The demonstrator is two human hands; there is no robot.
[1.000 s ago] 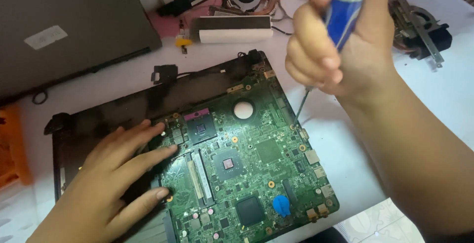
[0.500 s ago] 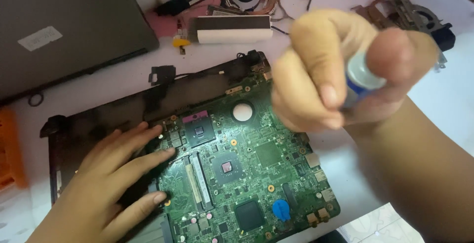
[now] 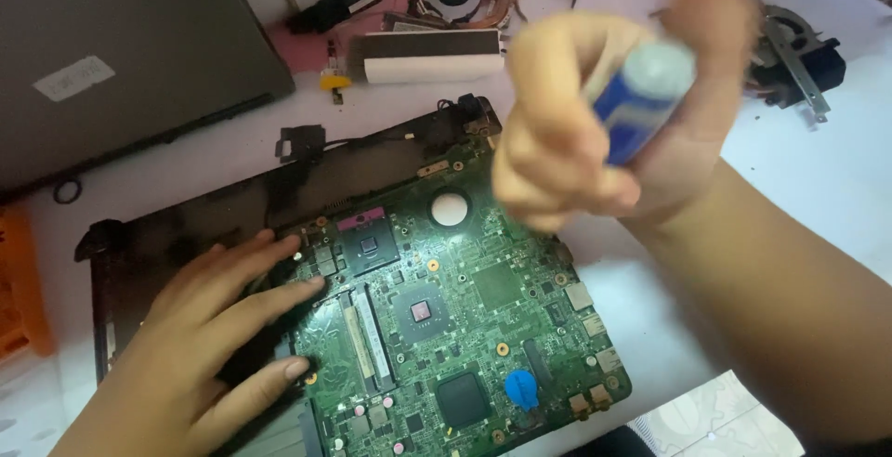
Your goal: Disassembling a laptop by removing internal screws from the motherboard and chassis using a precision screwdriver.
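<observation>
Glossy green circuit board point(image 3: 446, 327), matt black plastic casing point(image 3: 186, 225)

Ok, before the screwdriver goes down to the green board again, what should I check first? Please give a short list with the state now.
1. Left hand flat on the board's left edge, steadying: ok.
2. Right hand grips the blue-handled screwdriver: ok, though blurred.
3. Screwdriver tip visible: cannot tell, hidden.
4. Green board seated in the black base: ok.
5. Loose fan assembly apart from the board: ok.
</observation>
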